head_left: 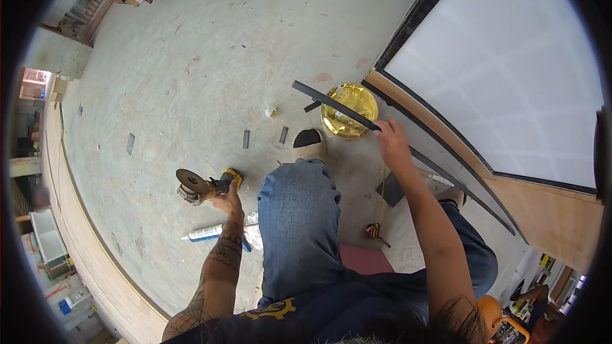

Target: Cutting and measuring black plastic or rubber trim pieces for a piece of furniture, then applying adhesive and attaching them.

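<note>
My left hand (227, 201) is closed round an angle grinder (220, 185), yellow and black, held off to the left of my knee. Its dark round disc (192, 181) faces up. In my right hand (393, 145) is one end of a long flat black strip (335, 105). The strip slants up and left from my fingers, across a shiny gold round container (352, 129). Another short black piece (312, 106) shows beside that container, partly under the strip.
Near my left forearm lies a sealant tube (207, 233). A tape measure (373, 231) with its blade out rests between my legs. Several dark offcuts (246, 139) are scattered on the concrete floor (185, 76). At right stands a large white panel (497, 70) with black edging.
</note>
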Demonstrator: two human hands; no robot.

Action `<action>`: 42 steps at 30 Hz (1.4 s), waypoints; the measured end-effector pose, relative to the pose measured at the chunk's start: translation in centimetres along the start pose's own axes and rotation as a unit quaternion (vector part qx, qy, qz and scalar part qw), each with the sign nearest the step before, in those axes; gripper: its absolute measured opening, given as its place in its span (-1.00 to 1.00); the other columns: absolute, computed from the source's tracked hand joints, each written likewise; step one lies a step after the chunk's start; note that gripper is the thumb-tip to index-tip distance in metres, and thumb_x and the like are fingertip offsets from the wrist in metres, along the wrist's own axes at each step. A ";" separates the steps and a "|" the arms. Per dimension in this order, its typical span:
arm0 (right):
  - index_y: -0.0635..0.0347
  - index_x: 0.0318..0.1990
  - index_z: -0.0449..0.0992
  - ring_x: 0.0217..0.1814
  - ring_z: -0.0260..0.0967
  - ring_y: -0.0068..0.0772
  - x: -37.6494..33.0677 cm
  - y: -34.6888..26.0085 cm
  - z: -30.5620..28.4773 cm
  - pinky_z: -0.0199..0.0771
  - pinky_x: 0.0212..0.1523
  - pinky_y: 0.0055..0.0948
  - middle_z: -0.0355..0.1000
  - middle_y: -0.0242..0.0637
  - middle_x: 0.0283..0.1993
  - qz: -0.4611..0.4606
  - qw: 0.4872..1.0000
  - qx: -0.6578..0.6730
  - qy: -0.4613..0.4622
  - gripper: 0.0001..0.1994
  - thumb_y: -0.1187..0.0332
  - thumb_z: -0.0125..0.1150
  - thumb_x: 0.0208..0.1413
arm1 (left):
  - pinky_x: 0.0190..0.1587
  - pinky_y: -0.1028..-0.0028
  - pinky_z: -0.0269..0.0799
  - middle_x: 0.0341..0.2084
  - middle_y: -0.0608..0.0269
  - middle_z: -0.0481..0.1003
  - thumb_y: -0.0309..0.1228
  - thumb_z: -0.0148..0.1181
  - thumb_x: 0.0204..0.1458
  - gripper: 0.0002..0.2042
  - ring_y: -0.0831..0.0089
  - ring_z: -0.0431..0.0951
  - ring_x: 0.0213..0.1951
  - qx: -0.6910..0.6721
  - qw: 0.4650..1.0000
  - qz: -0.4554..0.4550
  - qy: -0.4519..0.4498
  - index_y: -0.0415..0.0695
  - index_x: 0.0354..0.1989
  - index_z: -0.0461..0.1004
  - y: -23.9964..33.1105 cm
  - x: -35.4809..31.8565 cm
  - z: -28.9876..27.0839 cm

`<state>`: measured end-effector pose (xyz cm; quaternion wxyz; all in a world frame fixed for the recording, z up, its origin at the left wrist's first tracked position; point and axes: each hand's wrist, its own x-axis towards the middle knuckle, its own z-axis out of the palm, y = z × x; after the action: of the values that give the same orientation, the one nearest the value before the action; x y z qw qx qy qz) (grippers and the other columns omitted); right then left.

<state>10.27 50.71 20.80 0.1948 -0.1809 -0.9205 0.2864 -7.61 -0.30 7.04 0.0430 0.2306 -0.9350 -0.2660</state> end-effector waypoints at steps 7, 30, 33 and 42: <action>0.13 0.17 0.58 0.14 0.37 0.06 4.3 -3.3 4.8 0.45 0.19 -0.04 0.43 -0.12 0.01 -0.041 0.997 -0.068 -0.005 -0.66 0.44 0.27 0.24 | 0.10 0.32 0.53 -0.10 0.18 0.61 -0.44 0.62 -0.05 -0.48 0.30 0.62 -0.12 -0.421 0.901 -0.089 -0.056 -0.31 0.08 0.53 1.7 2.1 -1.2; -0.04 -0.06 0.76 0.13 0.31 0.01 6.1 -5.1 10.7 0.29 0.20 -0.01 0.45 -0.25 0.00 0.152 0.984 0.009 0.089 -0.74 0.36 0.53 0.05 | -0.39 0.49 0.60 -0.25 0.27 0.52 -0.41 0.48 0.10 -0.49 0.55 0.56 -0.46 -0.343 0.819 0.148 -0.435 -0.15 0.17 0.34 27.3 -4.2 -7.3; -0.07 -0.07 0.76 0.15 0.30 0.04 6.1 -4.7 11.0 0.29 0.22 0.03 0.44 -0.27 0.03 0.161 0.983 0.017 0.087 -0.73 0.36 0.54 0.04 | -0.34 0.48 0.59 -0.26 0.24 0.58 -0.41 0.54 0.02 -0.42 0.54 0.59 -0.42 -0.280 0.808 0.167 -0.491 -0.20 0.19 0.36 28.5 -4.1 -6.8; -0.15 -0.09 0.66 0.13 0.31 0.05 6.7 -4.4 10.9 0.25 0.20 0.06 0.42 -0.28 0.04 0.186 0.982 0.020 0.033 -0.71 0.35 0.55 0.01 | -0.32 0.39 0.63 -0.30 0.10 0.63 -0.43 0.39 -0.05 -0.28 0.43 0.66 -0.44 -0.061 0.794 0.256 -0.547 -0.29 0.35 0.28 32.0 -3.0 -5.3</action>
<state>-1.48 45.30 16.87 0.1716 -0.3545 -0.8580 0.3296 -16.92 22.56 28.25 -0.3953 -0.2047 -0.8090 -0.3839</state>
